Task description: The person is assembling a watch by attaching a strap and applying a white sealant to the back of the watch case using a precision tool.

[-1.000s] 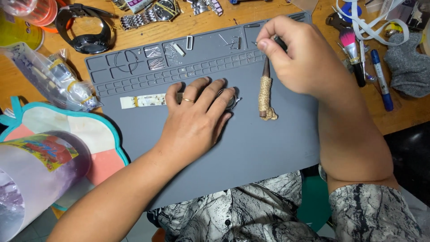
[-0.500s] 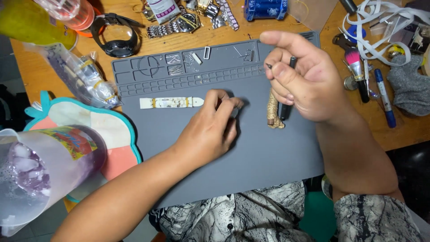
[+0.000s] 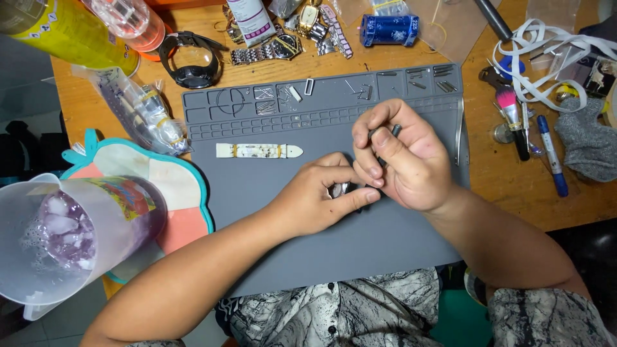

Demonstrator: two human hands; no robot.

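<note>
Now left fingers [image 3: 350, 196] pinch a small metal piece [image 3: 339, 189], right fingers [image 3: 379, 144] clamp a dark tool [image 3: 394, 130].

Even, fairly bright light falls from above on the grey silicone work mat [image 3: 257, 193], which looks matte and free of glare. Soft shadows gather just under the left hand [image 3: 318, 199] and the right hand [image 3: 402, 160] near the middle of the mat. Left of the mat, the clear plastic jug of ice [image 3: 61, 238] shows pale highlights on its rim and looks stretched by the wide lens. Above the mat, the metal watch bracelet [image 3: 263, 51] glints. The mat's centre is sharp; its edges bow slightly, and the corners beyond the mat darken.
</note>
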